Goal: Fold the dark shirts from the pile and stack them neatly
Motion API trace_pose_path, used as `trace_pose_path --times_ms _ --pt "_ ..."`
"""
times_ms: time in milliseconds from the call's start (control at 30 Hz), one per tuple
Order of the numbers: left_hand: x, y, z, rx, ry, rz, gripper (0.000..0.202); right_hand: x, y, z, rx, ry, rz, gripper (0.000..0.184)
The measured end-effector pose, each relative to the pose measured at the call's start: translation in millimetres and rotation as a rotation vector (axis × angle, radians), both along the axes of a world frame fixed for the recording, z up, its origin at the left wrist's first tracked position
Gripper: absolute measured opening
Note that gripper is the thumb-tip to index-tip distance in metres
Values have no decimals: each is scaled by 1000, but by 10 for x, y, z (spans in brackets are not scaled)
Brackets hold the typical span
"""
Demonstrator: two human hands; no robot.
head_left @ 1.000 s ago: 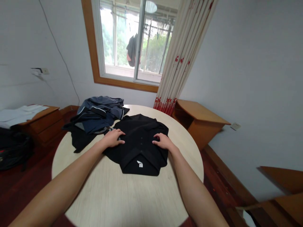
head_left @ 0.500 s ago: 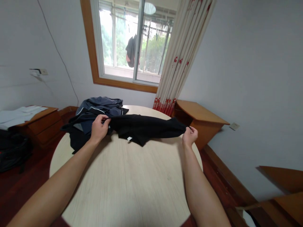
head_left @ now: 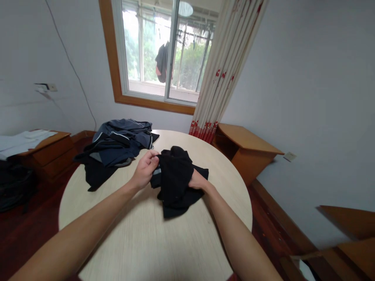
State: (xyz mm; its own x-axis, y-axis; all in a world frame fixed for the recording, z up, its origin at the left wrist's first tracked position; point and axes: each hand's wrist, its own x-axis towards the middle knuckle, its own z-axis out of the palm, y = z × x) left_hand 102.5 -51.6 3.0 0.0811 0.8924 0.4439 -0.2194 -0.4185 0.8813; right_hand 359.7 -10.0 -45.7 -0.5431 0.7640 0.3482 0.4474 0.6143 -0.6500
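Observation:
A black garment (head_left: 175,175) hangs bunched over the middle of the round table, its lower folds close to the tabletop or on it. At its upper left edge, my left hand (head_left: 145,167) is closed, pinching the cloth between thumb and fingers. My right hand (head_left: 197,180) reaches in from the right, and the cloth covers its fingers, so their grip is hidden. A light patch shows on the cloth beside my left hand. What kind of garment this is, I cannot make out.
A heap of dark blue, grey and black clothes (head_left: 117,140) lies at the back left of the pale round table (head_left: 140,242). Behind stand a window and a curtain (head_left: 222,70). A wooden desk (head_left: 249,140) is at the right, a drawer cabinet (head_left: 52,156) at the left.
Half a second ago the black garment was stretched wide between both hands. My right hand has come left and into the cloth, my left hand slightly right, and the garment is now bunched.

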Motion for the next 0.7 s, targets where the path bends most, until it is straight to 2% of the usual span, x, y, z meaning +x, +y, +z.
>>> trace_pose_path --times_ms 100,167,200,267,400,467,500,533,600,667,700 --pt "-151 221 -66 -60 -10 303 52 -261 -180 135 -171 8 108 68" --pt "-273 358 -104 -127 65 382 57 -378 -284 223 -221 102 149 49" --pt "-318 393 -112 -150 114 362 60 -413 -323 257 -219 178 154 42" --pt "-345 382 -109 -133 245 231 72 -441 -364 301 -176 362 88 34" --pt "-122 151 -147 37 526 -160 111 -450 -353 311 -66 699 -260 33" --pt "68 40 -235 67 529 -281 126 -487 -356 307 -107 751 -281 40" --pt "155 4 -289 56 496 -277 127 -514 -364 307 -157 749 -225 45" --pt "225 -16 -342 31 454 -237 122 -540 -375 310 -215 739 -147 52" --pt "289 -14 -407 -32 386 -107 97 -564 -388 319 -311 733 -14 66" --pt "238 26 -370 -42 385 33 66 -520 -370 331 -343 767 -4 71" --pt "176 54 -302 -12 401 109 54 -470 -346 336 -335 788 -38 71"
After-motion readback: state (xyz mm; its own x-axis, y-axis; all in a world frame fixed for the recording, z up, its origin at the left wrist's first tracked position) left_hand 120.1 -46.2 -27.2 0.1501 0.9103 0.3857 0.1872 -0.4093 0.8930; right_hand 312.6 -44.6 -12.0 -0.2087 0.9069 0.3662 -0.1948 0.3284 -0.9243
